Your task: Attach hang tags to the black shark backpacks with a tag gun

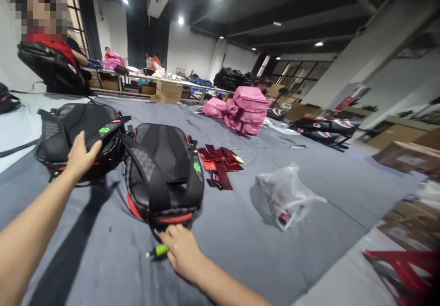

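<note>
Two black backpacks with red trim lie on the grey-covered table, straps upward. At the left backpack (85,111), my left hand (81,156) has its fingers apart, over the near side next to a strap with a green clover mark (104,130). Whether it touches the bag I cannot tell. My right hand (180,248) is closed around a small bright-green tool (161,251) with a pale tip, its exact kind unclear. That hand is at the near red-trimmed edge of the second backpack (165,159), its fingertips by a thin black strap.
Dark red tags (222,159) lie fanned out right of the backpacks. Beyond sit a clear plastic bag (287,198) and stacked pink backpacks (247,109). Cardboard boxes (409,159) stand at right. A person at far left is behind another black-and-red backpack (48,65).
</note>
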The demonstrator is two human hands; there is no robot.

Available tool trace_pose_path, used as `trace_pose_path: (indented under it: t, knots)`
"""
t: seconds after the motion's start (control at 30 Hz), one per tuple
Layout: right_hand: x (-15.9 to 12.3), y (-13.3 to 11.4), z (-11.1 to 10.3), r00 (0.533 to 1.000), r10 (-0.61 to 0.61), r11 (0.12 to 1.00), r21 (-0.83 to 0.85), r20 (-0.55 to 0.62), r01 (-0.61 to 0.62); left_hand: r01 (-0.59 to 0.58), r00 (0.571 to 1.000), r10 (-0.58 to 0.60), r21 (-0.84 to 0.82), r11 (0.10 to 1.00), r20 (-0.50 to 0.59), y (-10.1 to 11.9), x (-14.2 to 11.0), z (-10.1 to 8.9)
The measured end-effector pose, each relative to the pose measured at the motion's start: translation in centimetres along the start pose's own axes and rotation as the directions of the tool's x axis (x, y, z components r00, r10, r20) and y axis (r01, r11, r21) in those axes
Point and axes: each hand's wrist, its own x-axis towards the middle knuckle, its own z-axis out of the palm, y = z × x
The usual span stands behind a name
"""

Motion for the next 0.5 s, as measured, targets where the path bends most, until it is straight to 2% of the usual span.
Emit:
trace_pose_path:
  t: [0.03,0.07,0.1,0.13,0.17,0.2,0.23,0.27,0.3,0.33,0.4,0.43,0.5]
  knots:
    - [-2.5,-1.3,0.6,0.999,-0.029,0.999,0.032,0.042,0.028,-0.036,0.999,0.035,-0.068,0.997,-0.008,2.7,-1.1,-1.0]
    - [-4.8,-2.6,0.9,0.995,-0.056,0.997,0.065,0.087,0.051,-0.169,0.985,0.173,-0.111,0.979,0.025,5.5,-2.6,-1.8]
    - [-6.8,-3.7,1.1,0.989,-0.074,0.994,0.092,0.130,0.062,-0.295,0.949,0.305,-0.118,0.948,0.077,8.4,-4.5,-2.4]
    - [-8.7,-4.7,1.0,0.982,-0.085,0.991,0.118,0.168,0.065,-0.415,0.889,0.429,-0.114,0.902,0.160,11.0,-6.6,-2.6]
    - [-10.4,-5.5,0.6,0.975,-0.092,0.987,0.147,0.201,0.063,-0.521,0.792,0.532,-0.123,0.845,0.299,13.2,-8.9,-2.6]
    - [-12.1,-6.1,0.1,0.970,-0.095,0.982,0.182,0.223,0.054,-0.564,0.699,0.554,-0.127,0.816,0.453,14.9,-11.4,-2.4]
    - [-13.6,-6.5,-0.6,0.968,-0.094,0.973,0.229,0.231,0.040,-0.560,0.621,0.517,-0.128,0.819,0.589,16.1,-13.9,-2.1]
    - [-15.1,-6.8,-1.6,0.972,-0.091,0.957,0.289,0.219,0.025,-0.563,0.539,0.491,-0.140,0.814,0.685,16.8,-16.3,-1.8]
    - [-16.3,-7.0,-2.6,0.978,-0.087,0.932,0.362,0.190,0.012,-0.566,0.498,0.469,-0.137,0.813,0.729,17.2,-18.7,-1.6]
    - [-17.3,-7.0,-3.8,0.988,-0.077,0.899,0.437,0.137,0.009,-0.569,0.487,0.458,-0.127,0.812,0.744,17.3,-20.9,-1.5]
    - [-18.0,-7.2,-5.9,0.998,-0.044,0.840,0.538,-0.048,0.063,-0.589,0.524,0.464,-0.089,0.803,0.714,17.2,-24.5,-1.8]
    - [-17.7,-7.3,-6.7,0.987,-0.034,0.827,0.550,-0.156,0.115,-0.597,0.551,0.465,-0.062,0.800,0.693,17.2,-26.0,-2.1]
    - [-15.8,-7.5,-7.8,0.941,-0.026,0.857,0.477,-0.336,0.194,-0.610,0.579,0.462,-0.019,0.792,0.672,17.2,-28.4,-3.0]
